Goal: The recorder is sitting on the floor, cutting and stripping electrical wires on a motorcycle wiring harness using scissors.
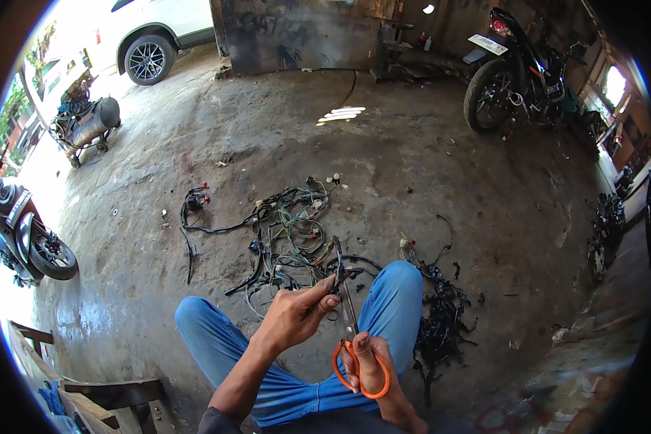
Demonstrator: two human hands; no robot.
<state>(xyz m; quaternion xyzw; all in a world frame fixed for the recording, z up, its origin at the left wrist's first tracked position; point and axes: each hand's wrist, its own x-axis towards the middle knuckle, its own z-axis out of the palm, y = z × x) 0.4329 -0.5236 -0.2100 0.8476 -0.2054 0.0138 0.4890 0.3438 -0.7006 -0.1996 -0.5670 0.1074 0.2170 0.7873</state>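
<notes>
The left hand (294, 318) pinches a black-wrapped cable (337, 253) between thumb and fingers, in front of the gap between the knees (403, 278), which are clad in blue jeans (289, 401). The right hand (372, 365) is curled round the loops of orange-handled scissors (349, 315), whose blades point up at the cable just beside the pinch; whether they touch it I cannot tell. Beyond, a tangled wiring harness (291, 229) sprawls over the concrete floor (405, 173), and black tape-like scraps (445, 325) lie heaped beside the right knee
</notes>
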